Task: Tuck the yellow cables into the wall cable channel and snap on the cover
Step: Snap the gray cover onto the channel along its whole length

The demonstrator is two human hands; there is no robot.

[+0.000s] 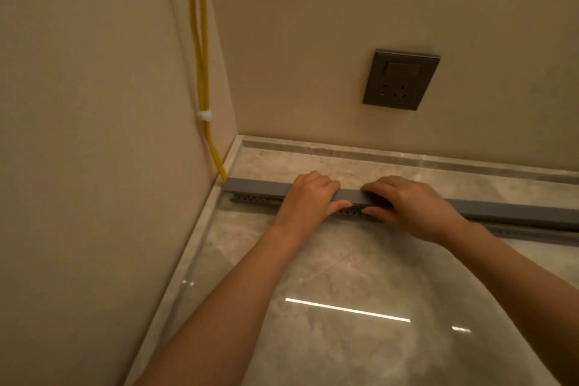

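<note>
Beige corner: matte painted walls meeting over glossy grey-veined tile, with a strip of light reflecting in it.

1. Grip. Left hand and right hand lying side by side, almost touching, both clamping on cover. Fingers curling over far edge, thumbs pressing near edge.

2. Cover. Long grey plastic strip, flat-topped, square-edged, matte. Sitting atop channel, running from left wall rightward out of frame. Judging by perforated edge showing beneath, not yet seated along whole length.

3. Channel. Grey, punched with a row of small holes. Lying along tile, left end butting left wall.

4. Cables. Two, yellow, round, slender. Hanging down left wall, bound by white tie, entering left end under cover. Run inside hidden.

5. Surroundings. Socket, dark grey square plate, sitting on rear wall, well apart. Pale stone border edging tile at wall foot.

Step in hand, as judgement: tucking apparently finished, snapping on of cover under way. Next move calling for firm downward pressing, working outward toward both ends, keeping cover edges aligned with channel lips, avoiding pinching cables at entry.
</note>
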